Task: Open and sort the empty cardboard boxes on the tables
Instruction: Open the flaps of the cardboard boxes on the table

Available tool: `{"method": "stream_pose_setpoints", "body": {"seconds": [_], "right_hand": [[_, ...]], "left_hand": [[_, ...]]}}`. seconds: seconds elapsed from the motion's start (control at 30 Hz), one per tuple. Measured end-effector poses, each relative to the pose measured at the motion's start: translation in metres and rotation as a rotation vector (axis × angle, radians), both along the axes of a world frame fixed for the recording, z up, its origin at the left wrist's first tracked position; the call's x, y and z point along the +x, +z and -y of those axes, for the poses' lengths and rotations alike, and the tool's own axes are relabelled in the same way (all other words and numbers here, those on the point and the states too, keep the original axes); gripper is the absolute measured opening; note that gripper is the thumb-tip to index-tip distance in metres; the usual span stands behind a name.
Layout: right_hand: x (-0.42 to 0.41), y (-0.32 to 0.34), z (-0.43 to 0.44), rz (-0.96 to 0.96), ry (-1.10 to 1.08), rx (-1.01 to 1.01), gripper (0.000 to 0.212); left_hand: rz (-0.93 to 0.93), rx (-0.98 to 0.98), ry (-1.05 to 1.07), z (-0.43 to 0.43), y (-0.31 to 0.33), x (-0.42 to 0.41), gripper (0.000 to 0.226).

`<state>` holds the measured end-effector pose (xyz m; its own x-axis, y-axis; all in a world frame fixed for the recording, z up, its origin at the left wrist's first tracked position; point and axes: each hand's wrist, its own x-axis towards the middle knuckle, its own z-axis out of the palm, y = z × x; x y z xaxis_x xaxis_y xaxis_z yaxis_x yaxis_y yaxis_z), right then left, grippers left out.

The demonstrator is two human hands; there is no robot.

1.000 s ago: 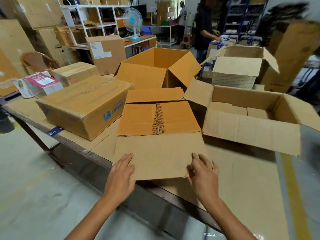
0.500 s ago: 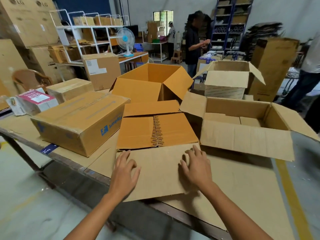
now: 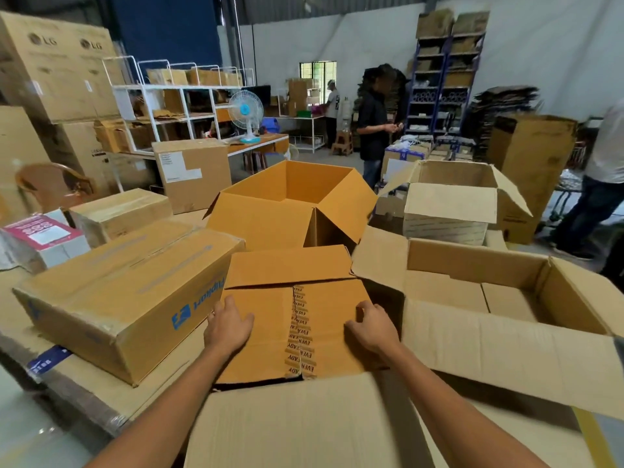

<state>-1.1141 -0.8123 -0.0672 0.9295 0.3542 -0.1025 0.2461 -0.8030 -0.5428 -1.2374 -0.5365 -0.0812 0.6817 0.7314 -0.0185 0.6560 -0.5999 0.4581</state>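
Note:
An orange taped box lies right in front of me on the table. Its pale near flap is folded out toward me, and the far flap stands open. My left hand grips the box at its left edge, fingers curled over the side. At the right edge, my right hand grips it with bent fingers. The two inner flaps lie shut, and the tape along their seam is split.
A closed blue-printed box sits at my left. An open pale box touches the right side, an open orange box stands behind, and another open box is farther right. People stand beyond the tables.
Both hands left the near flap and moved forward onto the box's inner flaps, out to its side edges. The camera tilted up and closer.

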Motion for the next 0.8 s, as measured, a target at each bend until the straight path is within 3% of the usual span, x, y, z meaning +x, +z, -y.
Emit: {"method": "stream_pose_setpoints", "body": {"seconds": [0.27, 0.5, 0.8], "right_hand": [[-0.006, 0.001, -0.015, -0.025, -0.098, -0.005, 0.067], [-0.078, 0.004, -0.006, -0.012, -0.184, 0.014, 0.058], [-0.151, -0.004, 0.011, -0.068, -0.357, 0.042, 0.065]], "left_hand": [[-0.021, 0.055, -0.019, -0.005, -0.006, -0.002, 0.072], [-0.046, 0.072, -0.091, -0.004, -0.005, -0.051, 0.067], [-0.115, 0.083, -0.222, 0.007, -0.005, -0.132, 0.077]]}}
